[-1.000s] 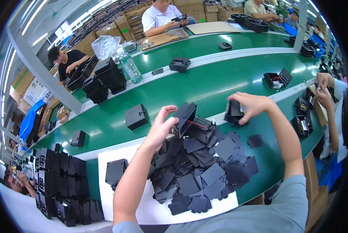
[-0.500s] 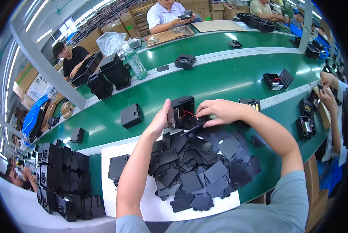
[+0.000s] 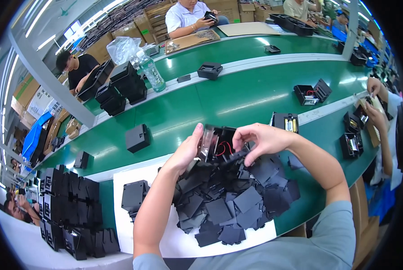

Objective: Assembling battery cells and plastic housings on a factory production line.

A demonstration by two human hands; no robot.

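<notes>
Leftward, the left hand [image 3: 184, 154] clasps the open black plastic box [image 3: 218, 138] by its left wall, near the white sheet's [image 3: 126, 240] far edge. The box's dark flap [image 3: 231, 158] lies to its right, long edge slanting up rightward toward the nearer right hand [image 3: 266, 140], whose thumb and forefinger curl around it; whether they pinch it, I cannot tell.

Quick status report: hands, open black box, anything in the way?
Left hand holding open black box, red wires showing. Right hand at its right side, grip unclear. Heaped black plates close beneath.
</notes>
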